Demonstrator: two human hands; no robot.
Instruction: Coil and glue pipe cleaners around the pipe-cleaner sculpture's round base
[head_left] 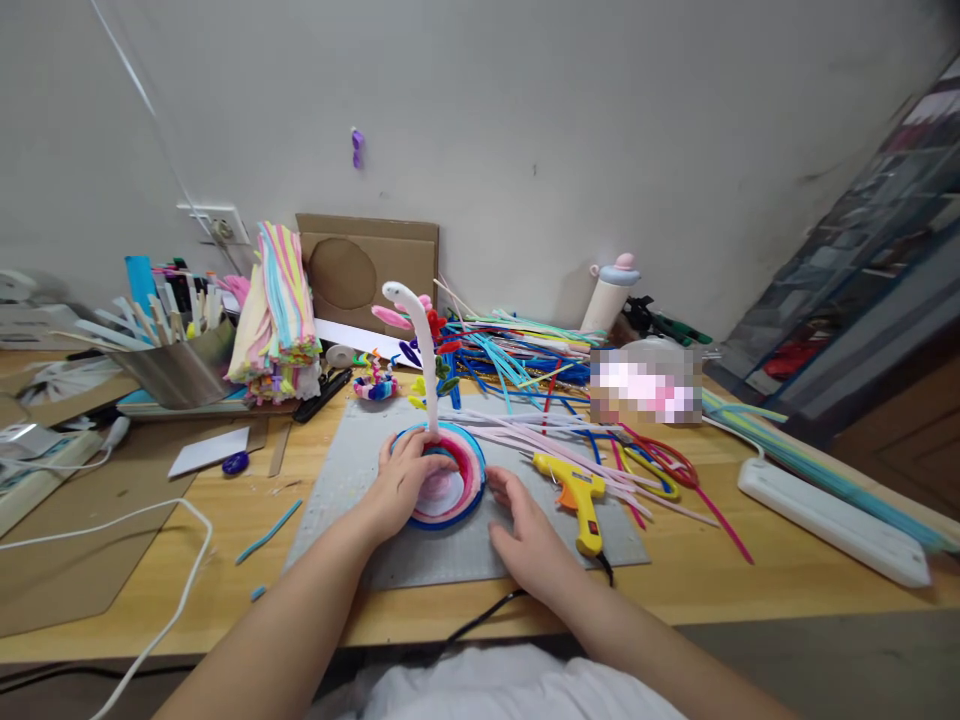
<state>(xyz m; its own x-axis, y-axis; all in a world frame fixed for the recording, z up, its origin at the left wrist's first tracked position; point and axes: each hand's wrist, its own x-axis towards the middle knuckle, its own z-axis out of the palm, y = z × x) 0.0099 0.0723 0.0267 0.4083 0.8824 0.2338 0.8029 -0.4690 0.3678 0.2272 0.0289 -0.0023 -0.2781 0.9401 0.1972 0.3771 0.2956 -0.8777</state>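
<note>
A round pink, white and blue fuzzy-stem basket with a tall white neck is set on a flat grey board, its left rim gripped by the left hand. The right hand is held, fingers loosely parted, just beside the opposite rim. Its right flank is crowded by a yellow plastic glue gun and straight pale-pink fuzzy stems; the rear is cluttered by a multicoloured fuzzy-stem heap.

A home-craft-style workspace, shown by glue gun and heaped pipe cleaners.
</note>
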